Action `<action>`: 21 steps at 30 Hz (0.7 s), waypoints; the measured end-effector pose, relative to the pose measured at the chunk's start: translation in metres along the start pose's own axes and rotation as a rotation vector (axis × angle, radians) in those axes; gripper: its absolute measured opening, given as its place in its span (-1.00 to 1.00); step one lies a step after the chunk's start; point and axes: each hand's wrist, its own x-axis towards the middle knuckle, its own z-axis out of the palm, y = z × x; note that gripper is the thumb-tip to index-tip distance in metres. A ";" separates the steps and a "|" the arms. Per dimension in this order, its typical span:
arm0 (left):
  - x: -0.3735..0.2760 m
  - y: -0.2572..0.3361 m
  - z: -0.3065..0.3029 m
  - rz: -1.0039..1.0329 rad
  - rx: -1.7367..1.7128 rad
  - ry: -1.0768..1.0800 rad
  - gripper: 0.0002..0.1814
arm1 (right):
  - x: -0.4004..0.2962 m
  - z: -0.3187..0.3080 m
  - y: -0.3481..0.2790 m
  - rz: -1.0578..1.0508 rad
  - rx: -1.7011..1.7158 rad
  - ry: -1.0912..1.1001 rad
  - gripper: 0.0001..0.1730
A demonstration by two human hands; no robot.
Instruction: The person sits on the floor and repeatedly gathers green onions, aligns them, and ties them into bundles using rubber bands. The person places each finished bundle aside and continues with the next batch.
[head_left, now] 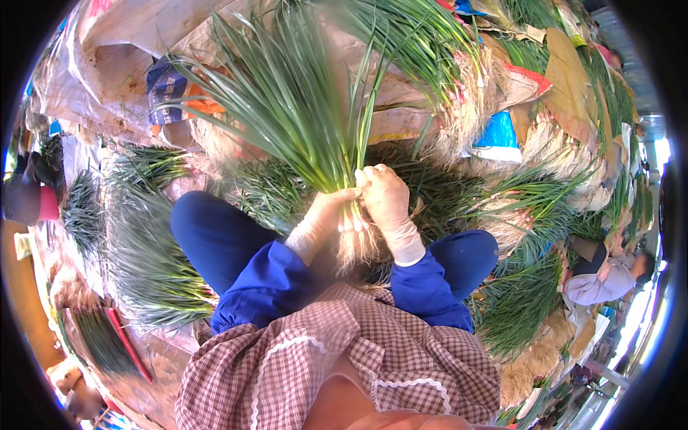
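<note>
A bunch of green alliums with long leaves point(301, 107) stands between my two gloved hands, its pale bulbs and stringy roots point(356, 247) hanging below them. My left hand point(330, 212), in a thin pale glove, is wrapped around the lower stems, the thumb lying across them. Curled fingers of my right hand point(384, 193), also gloved, grip a few stems at the bunch's right side, touching the left thumb. Leaves fan up and to the left, some blurred. Loose greens point(269, 188) lie on the floor just beyond my knees.
More rooted bunches point(446, 70) lie on woven sacks point(118, 70) ahead. Piles of greens are at left point(156, 252) and right point(521, 306). A co-worker point(607, 279) sits at far right; another person point(27, 196) is at the left edge. A red-edged strip point(129, 344) lies lower left.
</note>
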 end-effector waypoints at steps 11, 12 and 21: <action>-0.021 0.022 0.017 0.103 -0.112 -0.092 -0.52 | 0.013 -0.023 0.066 0.275 -0.092 -0.842 -0.63; -0.033 0.036 0.031 0.151 -0.162 -0.207 -0.38 | 0.016 -0.020 0.100 0.148 -0.120 -0.673 -0.63; -0.029 0.053 0.035 0.177 -0.086 -0.139 -0.69 | 0.053 -0.067 0.065 0.107 -0.428 0.185 -0.83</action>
